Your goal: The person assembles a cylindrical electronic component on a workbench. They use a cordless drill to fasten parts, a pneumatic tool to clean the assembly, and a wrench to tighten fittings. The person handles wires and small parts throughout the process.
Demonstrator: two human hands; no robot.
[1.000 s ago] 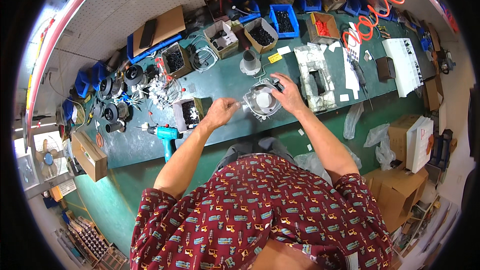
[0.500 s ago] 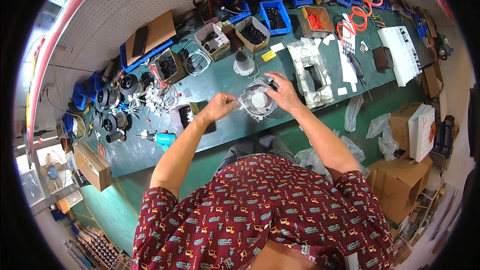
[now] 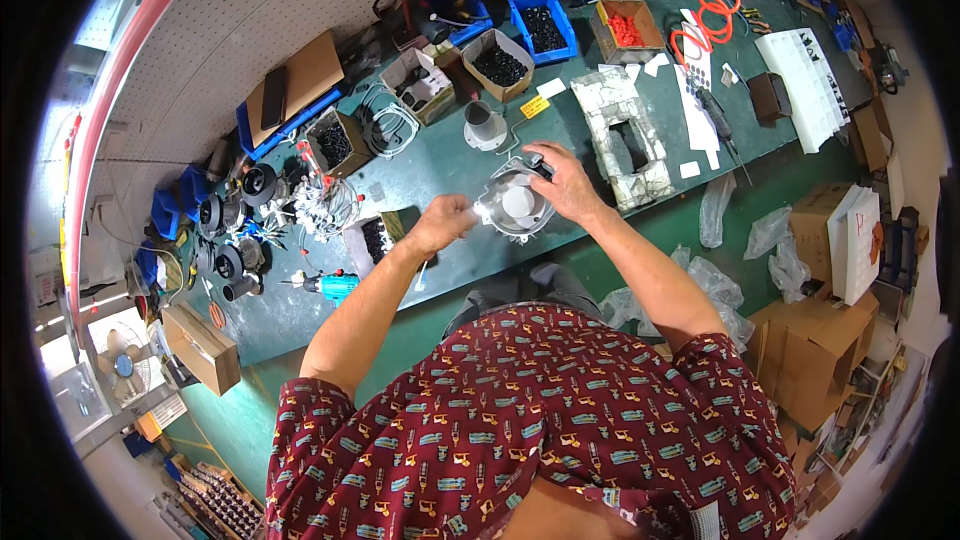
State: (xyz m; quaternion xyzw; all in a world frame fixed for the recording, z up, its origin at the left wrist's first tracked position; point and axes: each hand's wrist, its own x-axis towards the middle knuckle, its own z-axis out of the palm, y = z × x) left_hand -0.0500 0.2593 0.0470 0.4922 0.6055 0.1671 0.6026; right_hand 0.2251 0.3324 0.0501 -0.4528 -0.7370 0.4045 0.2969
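"Casing (image 3: 517,204), round, pale in the middle. Head view: position?"

"On the green bench (image 3: 440,162), between the two hands, nearer the person than the flanged grey tube (image 3: 482,124)."

"Right hand (image 3: 562,185)?"

"Fingers curled at the casing's far right rim, a dark part by the thumb. Firm grip or light rest: cannot tell."

"Left hand (image 3: 443,224)?"

"Fingertips drawn together just beside the casing's left edge, smeared by motion. Anything pinched in them: cannot tell."

"Change over the last half second?"

"Left hand blurs more. A pale stick (image 3: 421,276) now shows just below its wrist, near the bench edge; held or lying there, unclear. Right hand and casing keep their places relative to each other. View tilts slightly, so the bench shifts in frame."

"Meaning?"

"Judgement only: right hand steadies the casing, left hand does the moving work."
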